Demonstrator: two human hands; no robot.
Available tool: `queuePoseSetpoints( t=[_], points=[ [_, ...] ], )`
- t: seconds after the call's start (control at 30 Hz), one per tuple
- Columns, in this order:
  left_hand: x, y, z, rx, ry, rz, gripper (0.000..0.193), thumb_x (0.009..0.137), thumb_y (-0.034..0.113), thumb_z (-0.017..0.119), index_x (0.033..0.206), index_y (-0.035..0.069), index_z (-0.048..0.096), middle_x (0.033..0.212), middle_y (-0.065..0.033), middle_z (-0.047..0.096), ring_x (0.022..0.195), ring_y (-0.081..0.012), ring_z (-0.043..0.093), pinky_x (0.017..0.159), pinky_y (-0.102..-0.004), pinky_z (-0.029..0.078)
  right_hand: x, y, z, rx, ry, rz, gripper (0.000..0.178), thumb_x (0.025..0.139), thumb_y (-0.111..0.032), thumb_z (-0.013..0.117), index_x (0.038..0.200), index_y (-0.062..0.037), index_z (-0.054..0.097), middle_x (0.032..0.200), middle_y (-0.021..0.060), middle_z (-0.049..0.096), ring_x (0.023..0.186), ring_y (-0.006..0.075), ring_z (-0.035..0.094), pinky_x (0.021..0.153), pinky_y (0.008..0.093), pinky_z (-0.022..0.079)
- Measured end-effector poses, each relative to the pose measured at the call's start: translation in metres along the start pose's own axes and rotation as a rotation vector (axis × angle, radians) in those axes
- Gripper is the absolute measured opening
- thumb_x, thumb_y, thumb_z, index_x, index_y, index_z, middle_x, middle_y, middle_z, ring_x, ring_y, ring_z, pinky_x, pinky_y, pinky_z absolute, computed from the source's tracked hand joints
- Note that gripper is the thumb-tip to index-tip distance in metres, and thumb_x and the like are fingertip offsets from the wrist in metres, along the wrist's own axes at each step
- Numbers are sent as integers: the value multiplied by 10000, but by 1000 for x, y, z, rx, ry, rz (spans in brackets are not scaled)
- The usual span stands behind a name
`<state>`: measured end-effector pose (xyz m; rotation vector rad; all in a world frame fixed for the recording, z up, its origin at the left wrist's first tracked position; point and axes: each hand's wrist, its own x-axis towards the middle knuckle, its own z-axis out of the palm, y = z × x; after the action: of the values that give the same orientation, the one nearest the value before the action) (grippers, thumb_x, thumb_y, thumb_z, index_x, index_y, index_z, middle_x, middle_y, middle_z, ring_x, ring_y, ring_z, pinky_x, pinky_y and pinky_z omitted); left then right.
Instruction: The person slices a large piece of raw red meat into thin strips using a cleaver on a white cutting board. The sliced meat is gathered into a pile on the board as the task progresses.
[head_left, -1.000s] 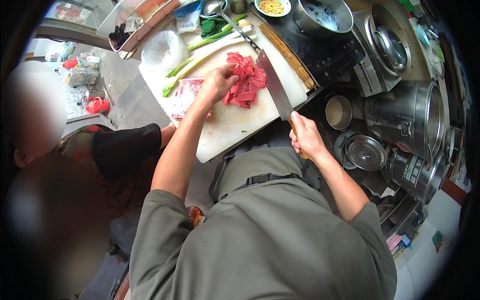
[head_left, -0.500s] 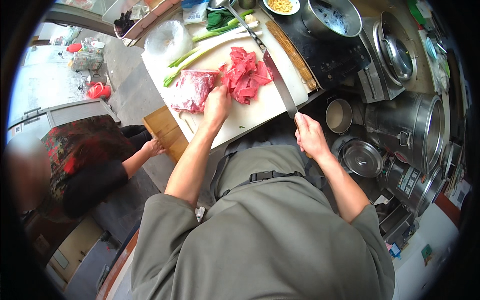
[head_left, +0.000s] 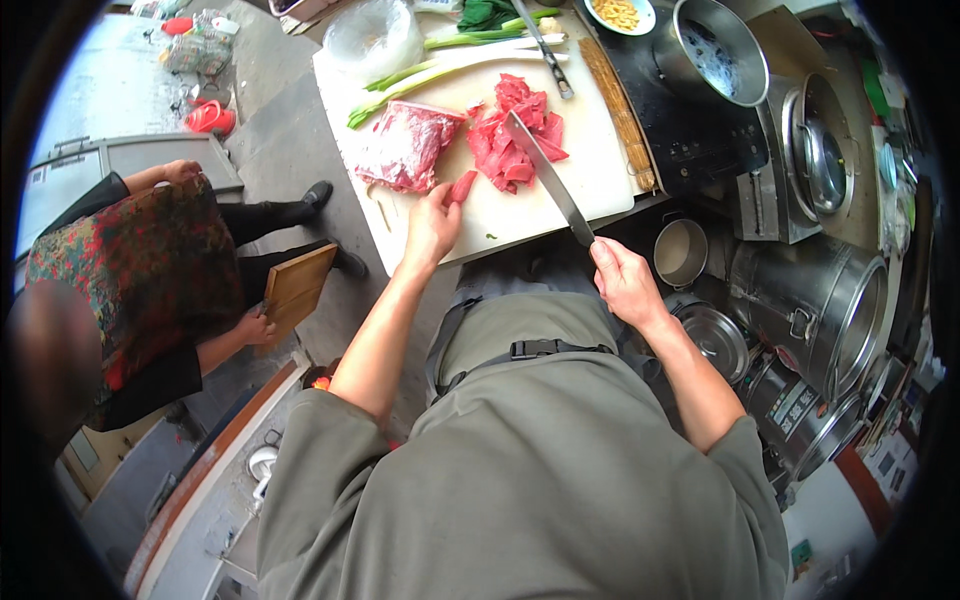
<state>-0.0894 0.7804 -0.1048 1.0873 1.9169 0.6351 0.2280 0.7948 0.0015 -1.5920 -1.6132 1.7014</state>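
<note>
My right hand (head_left: 628, 282) is closed round the handle of a long kitchen knife (head_left: 552, 182). Its blade slants up and to the left, with the tip by the near right side of a pile of sliced red meat (head_left: 510, 135). My left hand (head_left: 434, 226) pinches a small slice of meat (head_left: 463, 186) between thumb and fingers. Just beyond that hand lies a big block of raw meat (head_left: 408, 145) with pale fat on it. Both meats rest on a white cutting board (head_left: 590, 192).
Green onions (head_left: 465, 62), a clear plastic bag (head_left: 375, 42) and a ladle handle (head_left: 548, 55) lie on the board's far part. To the right are a metal pot (head_left: 718, 52) and a plate of yellow pieces (head_left: 622, 14). At left, a co-worker holds a wooden board (head_left: 298, 295).
My left hand has drawn back from the meat block and now shows a slice. The knife has swung over toward the pile. The co-worker has moved the wooden board away from the table.
</note>
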Motion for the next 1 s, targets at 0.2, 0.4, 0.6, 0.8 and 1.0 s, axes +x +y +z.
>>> queuePoseSetpoints(
  t=[0.2,0.4,0.6,0.8,1.0],
  points=[
    [-14,14,8,435,230,265,356,948,190,709,1265,40,649,1095,-250,685,913,-455,692,804,-507,570,4,-9,-5,48,-262,175,428,1125,-445,458,916,-83,550,612,-22,495,464,57,442,424,246,387],
    [-6,6,17,357,293,211,199,952,190,703,1090,47,711,990,-192,711,886,-412,701,783,-499,560,22,7,-4,-184,-223,99,443,1119,-449,476,1067,-45,650,610,-18,516,491,71,481,443,270,400],
    [-16,14,18,313,104,164,201,960,162,626,1104,62,726,1039,-191,709,979,-397,699,845,-508,560,21,4,-3,-185,-174,103,491,1102,-445,519,1142,14,687,660,64,556,616,147,561,608,353,486],
    [-16,6,17,274,239,297,326,955,123,653,1265,21,665,1175,-224,660,1037,-427,673,888,-484,560,22,-1,1,-75,-262,165,455,1121,-477,446,959,-74,582,606,-30,475,488,62,454,420,267,397],
    [-17,-5,24,192,334,342,408,908,41,721,1303,-4,633,1212,-222,627,1062,-419,659,919,-453,559,25,0,4,-95,-306,184,442,1122,-458,457,1001,-59,604,603,-29,480,476,62,448,418,269,397]
  ],
)
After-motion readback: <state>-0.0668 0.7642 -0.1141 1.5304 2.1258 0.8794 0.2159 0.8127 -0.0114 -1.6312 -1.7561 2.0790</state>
